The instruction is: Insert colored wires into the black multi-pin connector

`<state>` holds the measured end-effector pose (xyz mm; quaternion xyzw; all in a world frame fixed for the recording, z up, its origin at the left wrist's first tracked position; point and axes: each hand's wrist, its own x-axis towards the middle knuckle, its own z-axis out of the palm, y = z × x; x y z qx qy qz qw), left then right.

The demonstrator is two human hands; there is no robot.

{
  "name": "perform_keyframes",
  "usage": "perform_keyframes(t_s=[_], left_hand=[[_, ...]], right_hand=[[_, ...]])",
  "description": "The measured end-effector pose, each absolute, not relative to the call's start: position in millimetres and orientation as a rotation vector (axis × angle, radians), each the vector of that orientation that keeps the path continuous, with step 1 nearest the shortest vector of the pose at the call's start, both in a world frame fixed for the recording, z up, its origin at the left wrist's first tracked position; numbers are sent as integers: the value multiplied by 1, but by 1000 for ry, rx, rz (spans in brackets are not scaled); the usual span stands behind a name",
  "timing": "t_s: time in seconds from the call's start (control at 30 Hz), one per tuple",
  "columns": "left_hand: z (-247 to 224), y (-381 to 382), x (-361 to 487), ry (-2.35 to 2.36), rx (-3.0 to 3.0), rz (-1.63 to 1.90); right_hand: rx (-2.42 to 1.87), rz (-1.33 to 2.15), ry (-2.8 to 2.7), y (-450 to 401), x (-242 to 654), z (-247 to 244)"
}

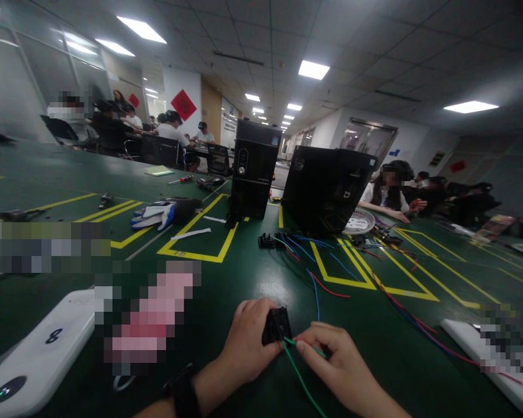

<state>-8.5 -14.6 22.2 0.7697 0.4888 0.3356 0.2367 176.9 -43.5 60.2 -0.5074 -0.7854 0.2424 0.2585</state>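
My left hand (249,337), with a dark band on its wrist, is closed around a small black block-shaped electrical part (280,324). From the right, my right hand (337,357) pinches a green wire (302,377) close to that part. The wire meets the near side of the block, and a length of it trails down toward me. Whether its end sits inside the block is too small to tell. Beyond my hands lie more black parts (268,240) with blue, red and green wires attached. A blue wire (316,290) runs from there toward my right hand.
Two black computer cases (253,168) (326,188) stand at the back of the green table (239,278). White devices (39,354) lie left and right. Gloves (154,216), a screwdriver (183,179) and loose red-and-blue wires (401,310) are about. A co-worker (390,191) sits at right.
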Motion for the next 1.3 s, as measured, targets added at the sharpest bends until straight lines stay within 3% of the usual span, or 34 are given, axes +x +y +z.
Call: perform_keyframes(t_s=[0.47, 0.63, 0.8, 0.93, 1.13, 1.3], left_hand=[[21, -13, -9, 1324, 2095, 917], [22, -14, -10, 1305, 2092, 929], [24, -14, -10, 1316, 2071, 908], [24, -14, -11, 1307, 2066, 893], [25, -14, -10, 1309, 2044, 902], [22, -13, -10, 1304, 2019, 928]], right_hand=[[-1287, 709, -2370, -40, 188, 72], [-1337, 641, -2134, -37, 197, 73], [-1252, 386, -1479, -37, 208, 71], [-1079, 385, -1146, -28, 212, 88], [-1091, 604, -1166, 6, 204, 120], [-1252, 578, -1346, 59, 186, 123]])
